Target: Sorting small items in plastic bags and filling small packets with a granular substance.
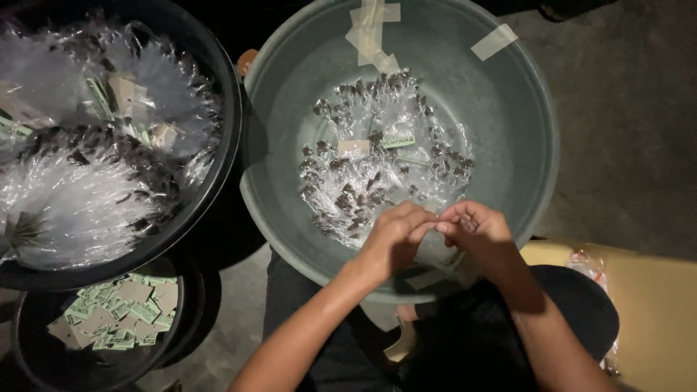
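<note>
Above the grey basin's (508,145) near rim, your left hand (392,243) and right hand (479,232) pinch a small clear packet (438,223); likely light, slippery film—hold its edges.

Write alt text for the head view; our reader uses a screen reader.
Two hands, left hand and right hand, meet fingertip to fingertip over a grey-green basin holding small clear bags of dark bits. Beside it, a black tub holds more bags.

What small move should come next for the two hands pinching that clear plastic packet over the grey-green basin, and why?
Probably finish closing the small clear plastic packet and drop it onto the packets piled in the round grey-green plastic basin. Both the left hand and right hand pinch it just above that pile.
</note>
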